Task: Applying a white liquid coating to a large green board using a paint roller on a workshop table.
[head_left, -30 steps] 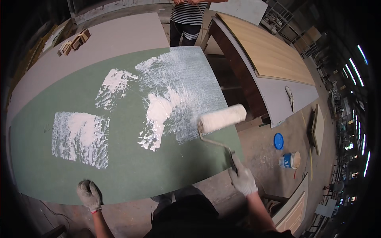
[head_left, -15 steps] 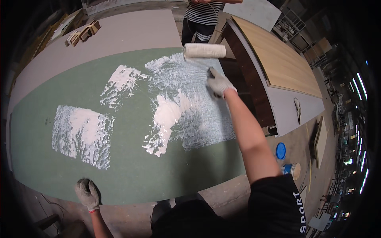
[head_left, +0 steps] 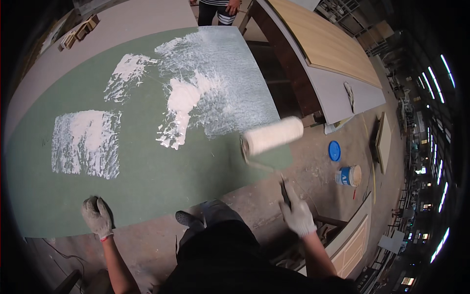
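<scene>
Open board in the middle, crowded edges on the far and right sides

The green board (head_left: 147, 171) lies flat with nothing standing on its middle; only wet white patches (head_left: 215, 93) cover it, so a hand can sweep across freely. The left hand (head_left: 97, 218) presses on the near edge, and the roller (head_left: 272, 135), held by the right hand (head_left: 297, 215), hangs over the near right corner. At the far end another person (head_left: 218, 10) stands close. To the right a tan-topped bench (head_left: 323, 44) leaves only a narrow gap beside the board. On the floor beyond, a small bucket (head_left: 348, 175) and a blue lid (head_left: 334, 150) sit near each other.
</scene>
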Action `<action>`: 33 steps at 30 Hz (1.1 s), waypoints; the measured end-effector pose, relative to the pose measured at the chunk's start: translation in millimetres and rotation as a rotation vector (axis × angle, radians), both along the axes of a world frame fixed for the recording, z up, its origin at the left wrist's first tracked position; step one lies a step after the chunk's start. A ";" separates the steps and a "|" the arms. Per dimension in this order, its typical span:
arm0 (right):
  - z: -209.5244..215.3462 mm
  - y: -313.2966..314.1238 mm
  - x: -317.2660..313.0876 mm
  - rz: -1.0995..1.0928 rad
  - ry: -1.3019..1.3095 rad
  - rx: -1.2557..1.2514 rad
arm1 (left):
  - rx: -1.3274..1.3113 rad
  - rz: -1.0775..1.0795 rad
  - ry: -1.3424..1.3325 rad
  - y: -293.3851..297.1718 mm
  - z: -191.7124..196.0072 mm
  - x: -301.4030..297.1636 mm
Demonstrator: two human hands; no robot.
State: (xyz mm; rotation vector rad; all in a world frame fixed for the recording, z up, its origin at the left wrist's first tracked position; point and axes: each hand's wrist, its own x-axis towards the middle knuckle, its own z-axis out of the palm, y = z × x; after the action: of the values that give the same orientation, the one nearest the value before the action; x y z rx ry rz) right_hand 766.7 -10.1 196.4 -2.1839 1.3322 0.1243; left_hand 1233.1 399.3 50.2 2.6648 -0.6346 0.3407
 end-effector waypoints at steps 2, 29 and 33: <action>21.5 42.8 -41.8 -0.051 0.106 0.056 | -0.007 -0.025 -0.030 -0.2 -3.2 0.9; 6.1 81.3 -80.2 -0.043 0.043 -0.004 | -0.191 -0.909 0.050 -138.6 33.2 -116.1; -11.4 36.4 -52.8 0.090 -0.083 -0.071 | -0.031 -0.915 0.099 -142.5 21.6 -115.2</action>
State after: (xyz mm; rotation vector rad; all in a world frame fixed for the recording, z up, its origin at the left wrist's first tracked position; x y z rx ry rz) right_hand 713.9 26.3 185.0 -2.2832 1.2106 0.0209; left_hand 1117.9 256.8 71.8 2.0507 -1.6616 -0.0463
